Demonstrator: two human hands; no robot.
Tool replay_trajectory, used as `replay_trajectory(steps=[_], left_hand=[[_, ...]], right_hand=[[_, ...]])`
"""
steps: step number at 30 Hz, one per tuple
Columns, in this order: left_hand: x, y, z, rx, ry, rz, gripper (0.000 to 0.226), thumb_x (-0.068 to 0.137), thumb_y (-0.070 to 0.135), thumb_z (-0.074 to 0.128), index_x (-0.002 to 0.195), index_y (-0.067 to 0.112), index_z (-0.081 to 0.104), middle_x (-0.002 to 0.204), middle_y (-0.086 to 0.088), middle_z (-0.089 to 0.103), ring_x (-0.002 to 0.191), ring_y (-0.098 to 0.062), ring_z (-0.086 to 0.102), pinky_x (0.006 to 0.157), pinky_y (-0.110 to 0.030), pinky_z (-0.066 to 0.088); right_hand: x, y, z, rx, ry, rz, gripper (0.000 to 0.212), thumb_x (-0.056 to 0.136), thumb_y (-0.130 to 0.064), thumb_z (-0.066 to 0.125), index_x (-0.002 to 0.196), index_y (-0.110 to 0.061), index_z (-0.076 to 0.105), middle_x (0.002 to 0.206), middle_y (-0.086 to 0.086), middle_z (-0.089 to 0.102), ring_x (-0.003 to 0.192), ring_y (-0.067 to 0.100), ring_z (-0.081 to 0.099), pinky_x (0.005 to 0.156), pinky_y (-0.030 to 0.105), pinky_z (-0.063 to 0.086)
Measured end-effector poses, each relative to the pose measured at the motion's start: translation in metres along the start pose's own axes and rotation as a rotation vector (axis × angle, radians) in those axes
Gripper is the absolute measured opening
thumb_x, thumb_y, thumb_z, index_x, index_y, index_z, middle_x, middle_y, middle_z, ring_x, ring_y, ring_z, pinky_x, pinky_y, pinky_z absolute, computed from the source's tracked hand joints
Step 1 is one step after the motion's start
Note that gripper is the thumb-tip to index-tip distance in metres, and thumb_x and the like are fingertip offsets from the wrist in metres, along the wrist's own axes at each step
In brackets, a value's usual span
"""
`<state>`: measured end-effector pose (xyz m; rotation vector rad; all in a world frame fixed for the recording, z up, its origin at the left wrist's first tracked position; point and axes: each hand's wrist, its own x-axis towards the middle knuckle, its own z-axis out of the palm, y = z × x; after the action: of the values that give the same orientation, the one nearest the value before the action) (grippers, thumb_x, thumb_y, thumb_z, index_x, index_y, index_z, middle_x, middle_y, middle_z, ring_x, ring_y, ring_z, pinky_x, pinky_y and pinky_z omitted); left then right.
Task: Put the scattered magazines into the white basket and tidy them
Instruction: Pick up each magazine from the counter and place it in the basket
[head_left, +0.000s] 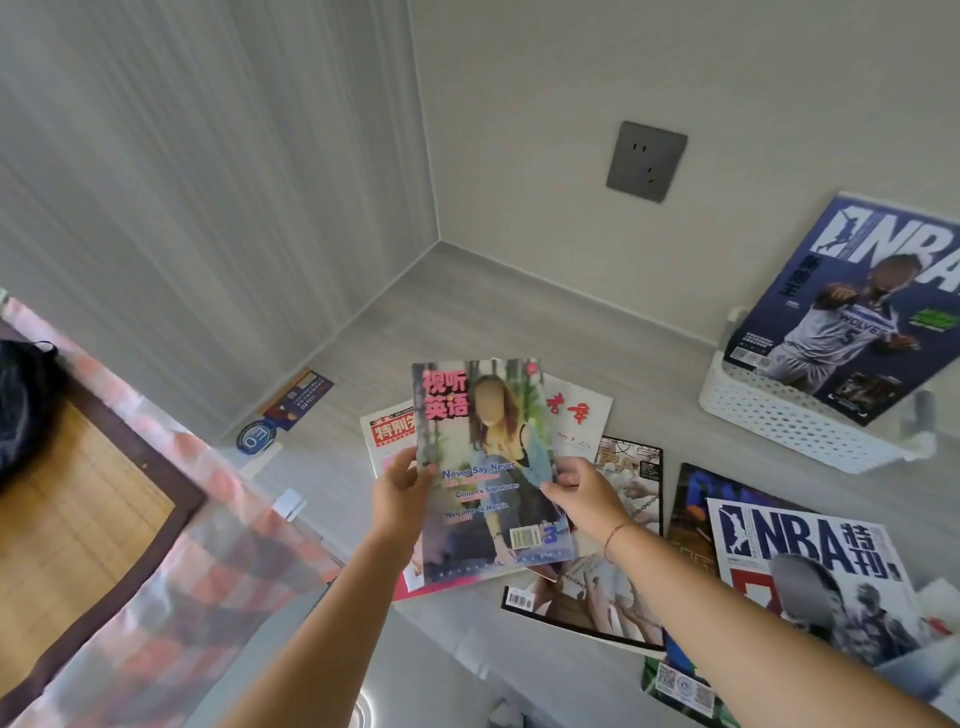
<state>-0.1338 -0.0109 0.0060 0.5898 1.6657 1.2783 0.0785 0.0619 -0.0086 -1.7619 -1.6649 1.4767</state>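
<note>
I hold a magazine with pink Chinese title and a woman on the cover (485, 467) above the floor. My left hand (400, 493) grips its left edge and my right hand (582, 493) grips its right edge. The white perforated basket (779, 415) stands at the right by the wall, with a blue NBA magazine (862, 306) leaning upright in it. Scattered on the floor lie a red-titled magazine (387, 431), a white one with red characters (576, 415), a black-bordered one (618, 587), a dark one (691, 514) and a white NBA magazine (810, 566).
A bed with a checked cover and a bamboo mat (78, 519) fills the left. A blue booklet (298, 397) and a round sticker (257, 436) lie near the left wall. A grey wall socket (647, 161) sits above the floor corner.
</note>
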Motion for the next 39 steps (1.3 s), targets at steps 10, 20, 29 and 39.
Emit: replay_trajectory(steps=[10, 20, 29, 39], left_hand=[[0.017, 0.051, 0.109, 0.112, -0.288, 0.116, 0.017, 0.088, 0.006, 0.059, 0.075, 0.012, 0.069, 0.071, -0.007, 0.064, 0.066, -0.019, 0.056, 0.061, -0.029, 0.046], [0.028, 0.141, 0.321, 0.184, -0.456, 0.342, 0.019, 0.085, 0.006, 0.064, 0.102, 0.001, 0.069, 0.057, 0.017, 0.065, 0.053, 0.004, 0.053, 0.056, -0.012, 0.049], [0.06, 0.165, 0.431, 0.216, -0.405, 0.41, 0.015, 0.081, 0.008, 0.068, 0.095, 0.011, 0.073, 0.087, -0.008, 0.071, 0.063, -0.005, 0.057, 0.07, -0.024, 0.051], [0.099, 0.11, 0.46, 0.465, -0.278, 0.295, 0.01, 0.082, 0.015, 0.064, 0.08, 0.018, 0.074, 0.082, -0.006, 0.073, 0.074, -0.022, 0.065, 0.075, -0.032, 0.055]], right_hand=[[-0.004, 0.01, -0.124, 0.189, 0.257, -0.045, 0.007, 0.088, -0.015, 0.06, 0.089, -0.018, 0.067, 0.1, 0.015, 0.072, 0.09, 0.03, 0.067, 0.085, 0.044, 0.054], [-0.033, 0.017, -0.324, 0.188, 0.707, -0.115, 0.018, 0.081, -0.018, 0.07, 0.065, -0.023, 0.064, 0.069, 0.005, 0.066, 0.065, 0.018, 0.057, 0.066, 0.031, 0.047], [0.014, 0.043, -0.394, 0.31, 0.834, -0.085, 0.012, 0.084, -0.014, 0.065, 0.079, -0.003, 0.067, 0.078, 0.016, 0.07, 0.069, 0.021, 0.066, 0.074, 0.035, 0.059], [0.072, 0.087, -0.38, 0.295, 0.834, 0.081, 0.026, 0.084, -0.009, 0.055, 0.086, 0.016, 0.058, 0.089, 0.037, 0.063, 0.089, 0.05, 0.061, 0.083, 0.064, 0.047]])
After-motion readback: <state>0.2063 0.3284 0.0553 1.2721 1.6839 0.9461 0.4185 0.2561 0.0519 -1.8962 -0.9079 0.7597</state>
